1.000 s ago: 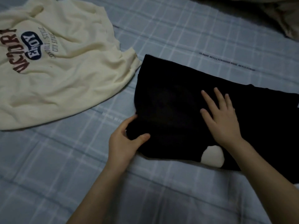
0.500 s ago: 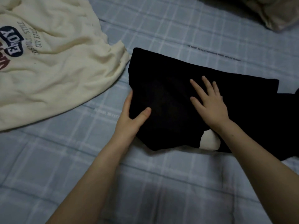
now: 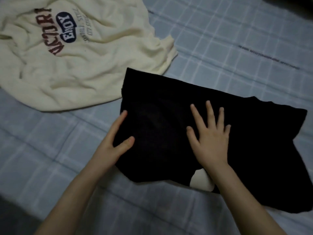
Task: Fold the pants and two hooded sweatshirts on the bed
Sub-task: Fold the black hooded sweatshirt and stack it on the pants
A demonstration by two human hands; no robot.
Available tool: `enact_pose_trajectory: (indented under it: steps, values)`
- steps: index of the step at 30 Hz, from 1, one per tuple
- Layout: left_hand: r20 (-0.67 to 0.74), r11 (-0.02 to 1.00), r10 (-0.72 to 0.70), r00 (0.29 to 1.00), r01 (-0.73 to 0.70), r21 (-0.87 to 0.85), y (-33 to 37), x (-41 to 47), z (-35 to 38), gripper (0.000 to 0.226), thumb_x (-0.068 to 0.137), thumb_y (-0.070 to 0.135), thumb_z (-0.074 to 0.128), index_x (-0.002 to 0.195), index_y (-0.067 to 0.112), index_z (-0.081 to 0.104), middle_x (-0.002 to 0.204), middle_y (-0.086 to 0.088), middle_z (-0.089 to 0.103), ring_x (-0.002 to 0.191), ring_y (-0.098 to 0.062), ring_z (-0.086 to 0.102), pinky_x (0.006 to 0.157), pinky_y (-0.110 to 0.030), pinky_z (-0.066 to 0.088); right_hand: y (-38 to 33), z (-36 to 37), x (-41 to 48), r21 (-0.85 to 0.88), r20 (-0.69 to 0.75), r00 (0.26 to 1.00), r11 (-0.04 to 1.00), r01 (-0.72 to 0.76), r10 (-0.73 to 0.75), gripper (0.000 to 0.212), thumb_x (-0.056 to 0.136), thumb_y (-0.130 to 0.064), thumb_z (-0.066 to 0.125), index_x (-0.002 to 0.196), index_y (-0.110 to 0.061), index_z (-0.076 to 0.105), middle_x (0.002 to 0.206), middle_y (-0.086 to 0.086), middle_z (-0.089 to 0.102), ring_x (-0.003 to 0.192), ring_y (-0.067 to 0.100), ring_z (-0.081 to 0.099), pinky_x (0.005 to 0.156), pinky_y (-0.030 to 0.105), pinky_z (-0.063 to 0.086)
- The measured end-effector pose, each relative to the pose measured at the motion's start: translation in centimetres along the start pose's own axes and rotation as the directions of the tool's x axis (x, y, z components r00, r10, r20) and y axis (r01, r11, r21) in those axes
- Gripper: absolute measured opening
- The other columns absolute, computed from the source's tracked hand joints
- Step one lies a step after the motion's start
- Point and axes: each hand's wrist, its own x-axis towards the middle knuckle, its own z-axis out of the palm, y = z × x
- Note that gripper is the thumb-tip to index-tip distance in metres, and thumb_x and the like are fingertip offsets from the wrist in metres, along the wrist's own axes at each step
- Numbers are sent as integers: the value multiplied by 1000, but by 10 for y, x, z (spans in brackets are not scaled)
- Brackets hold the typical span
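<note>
Near edge first: a white patch (image 3: 201, 183) pokes out from under the black garment (image 3: 160, 119) right by the right wrist, so the layers there aren't squared. Fold over that and the bundle likely comes out lopsided. The black garment sits mid-bed (image 3: 152, 209), part-folded, with its long side running off right. Too dark to say if it's the pants or a hoodie. Right grip (image 3: 211, 143) is released: palm flat, fingers spread on top, pinning the cloth. Left grip (image 3: 115, 145) is also released, with fingers straight along the left edge and thumb lying on top. Can't tell if anything is tucked under. Risks, my read: nothing is clamped, so lifting either palm could let the soft stack spring open or slide on the sheet. Pushing the left edge in without the right palm holding would bunch it, not crease it. The right-hand end looks loose and uneven and could drag out on the next fold. Further back, the cream sweatshirt (image 3: 81, 65) lies rumpled and unfolded. Its hem is just beside the garment's far-left corner, contact unclear, so a fold swung that way could snag it.
</note>
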Motion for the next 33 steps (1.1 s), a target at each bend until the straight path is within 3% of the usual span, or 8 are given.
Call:
enact_pose_trajectory:
  steps: [6, 9, 12, 16, 20, 23, 27, 33]
  values:
    - [-19, 985, -133, 991, 130, -113, -13, 11, 4, 71, 73, 47, 68, 141, 46, 45, 138, 30, 49, 125, 13, 47, 100, -13, 42, 15, -22, 3, 206, -67, 997, 977, 62, -49, 59, 97, -58, 32, 153, -55, 15, 167, -8, 9, 154, 25, -2, 120, 62, 11]
    - [-25, 985, -125, 992, 120, -127, -17, 7, 7, 73, 70, 45, 68, 139, 47, 45, 136, 31, 51, 123, 14, 48, 87, -3, 43, 34, -26, -2, 39, -146, 989, 999, -16, 22, 61, 97, -59, 28, 154, -53, 8, 168, -1, 10, 153, 34, 4, 119, 62, 11]
    - [-32, 975, -122, 992, 114, -189, -14, 6, 13, 68, 74, 35, 68, 139, 46, 48, 129, 31, 58, 121, 8, 53, 87, -8, 48, 41, -3, -3, 93, 1, 994, 990, -110, 110, 59, 98, -58, 26, 152, -55, 1, 168, -6, -1, 154, 32, -4, 119, 64, 6]
    - [-87, 973, -80, 993, 59, -222, 19, 4, 27, 68, 74, 32, 70, 139, 43, 51, 132, 23, 60, 124, 1, 55, 97, -18, 48, 50, 0, 2, 147, -14, 997, 987, -68, 71, 61, 92, -66, 20, 149, -61, -1, 168, -8, 0, 154, 32, -5, 118, 64, 2]
    - [-81, 994, 96, 992, -100, -51, 77, -3, 65, 83, 67, 24, 85, 138, 47, 50, 131, 31, 57, 123, 7, 53, 92, -9, 45, 55, -7, -1, 232, 14, 999, 971, -53, 51, 58, 95, -65, 21, 149, -63, -1, 168, -10, -1, 154, 28, -8, 120, 60, -2]
    - [32, 980, 197, 980, -198, 20, 111, -12, 113, 76, 72, 20, 75, 137, 48, 46, 125, 42, 54, 119, 14, 51, 88, -2, 42, 66, -28, -5, 390, 34, 999, 921, -17, 3, 54, 98, -59, 29, 146, -64, 5, 167, -15, 1, 154, 21, -4, 123, 56, 4]
    - [215, 964, 212, 953, -240, 112, 134, -18, 178, 80, 73, 32, 76, 137, 61, 39, 140, 38, 44, 130, 12, 42, 103, -17, 43, 111, -61, -31, 331, -196, 980, 942, 57, 9, 57, 99, -52, 31, 154, -38, 28, 166, -9, 16, 154, 22, 10, 122, 53, 19]
    - [306, 915, 203, 930, -292, 279, 137, -1, 270, 83, 69, 63, 64, 139, 68, 20, 156, 25, 29, 140, 10, 25, 115, -21, 32, 216, -65, -91, 249, -179, 927, 927, -282, 330, 60, 102, -29, 45, 157, -37, 24, 165, 2, 21, 153, 30, 13, 121, 53, 18]
